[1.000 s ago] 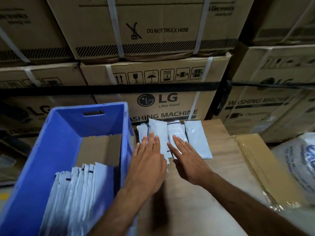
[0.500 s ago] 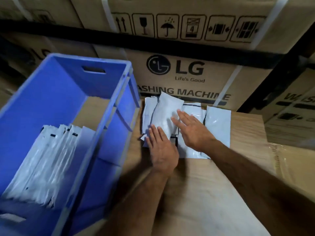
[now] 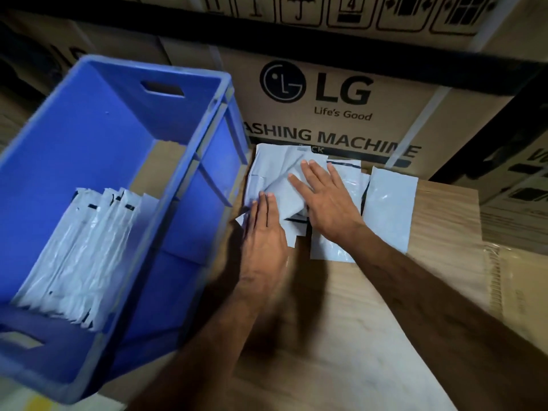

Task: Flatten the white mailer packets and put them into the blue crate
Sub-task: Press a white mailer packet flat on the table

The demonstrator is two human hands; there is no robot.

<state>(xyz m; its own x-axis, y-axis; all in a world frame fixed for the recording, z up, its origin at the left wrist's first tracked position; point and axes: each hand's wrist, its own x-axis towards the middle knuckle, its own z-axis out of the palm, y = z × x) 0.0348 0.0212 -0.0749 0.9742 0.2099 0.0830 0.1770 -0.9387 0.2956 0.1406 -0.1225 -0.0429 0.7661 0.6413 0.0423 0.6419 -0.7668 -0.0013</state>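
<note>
Both arms reach forward, left hand [image 3: 264, 232] and right hand [image 3: 329, 203] palm-down side by side, fingers [image 3: 308, 173] straight.

Two bare forearms reach in from the bottom edge — no sleeves, gloves, watch or rings visible. The left hand [image 3: 262, 232] and right hand [image 3: 327, 203] show short, unpainted nails — fine hair is visible along both forearms.

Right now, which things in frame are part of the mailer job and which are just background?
Job:
- loose white mailers on the wooden surface
- blue crate
- mailers already in the crate
- left hand and right hand, both flat on the pile

Background:
- LG washing machine carton
- black shelf rail
</note>
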